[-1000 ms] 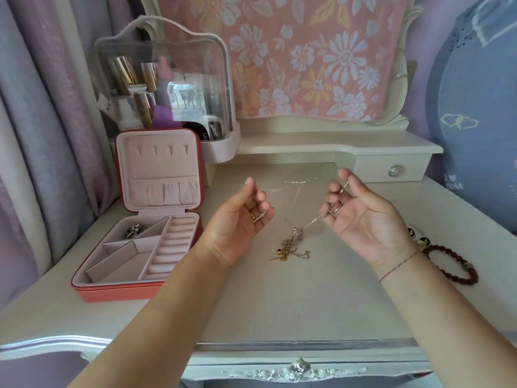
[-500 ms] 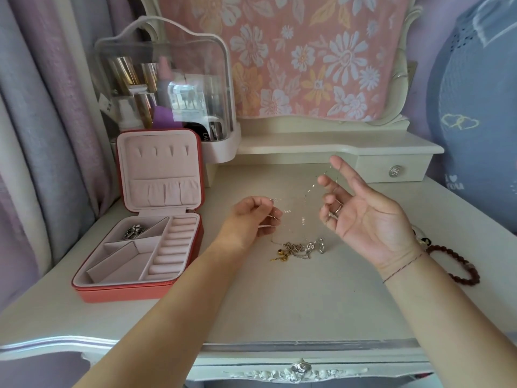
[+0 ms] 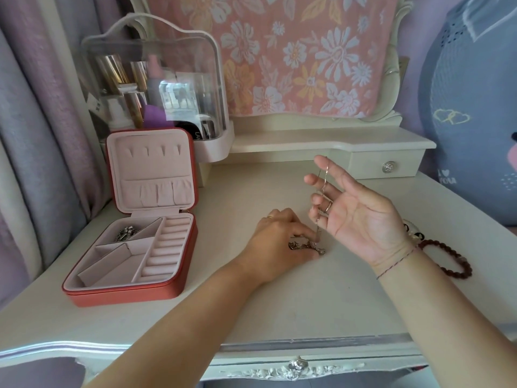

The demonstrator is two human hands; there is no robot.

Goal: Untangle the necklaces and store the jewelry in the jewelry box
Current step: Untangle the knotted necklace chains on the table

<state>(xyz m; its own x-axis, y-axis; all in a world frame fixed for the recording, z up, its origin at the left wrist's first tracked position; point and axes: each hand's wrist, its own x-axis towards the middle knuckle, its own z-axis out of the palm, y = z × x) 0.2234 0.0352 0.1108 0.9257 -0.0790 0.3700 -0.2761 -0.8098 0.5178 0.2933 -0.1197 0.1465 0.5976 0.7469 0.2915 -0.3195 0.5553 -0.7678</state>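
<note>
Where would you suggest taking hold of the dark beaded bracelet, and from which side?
Pinch the beaded bracelet at its outer right arc, coming from above and the right. It lies flat there as an open loop with its beads exposed, while its left end is hidden behind the wrist of the right hand.

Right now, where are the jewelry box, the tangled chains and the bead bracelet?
jewelry box (image 3: 123, 296): head view, front wall.
tangled chains (image 3: 306, 245): head view, clump's middle.
bead bracelet (image 3: 466, 271): head view, right-side beads.

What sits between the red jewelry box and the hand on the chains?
Only bare tabletop, in the head view, between jewelry box and left hand.
</note>
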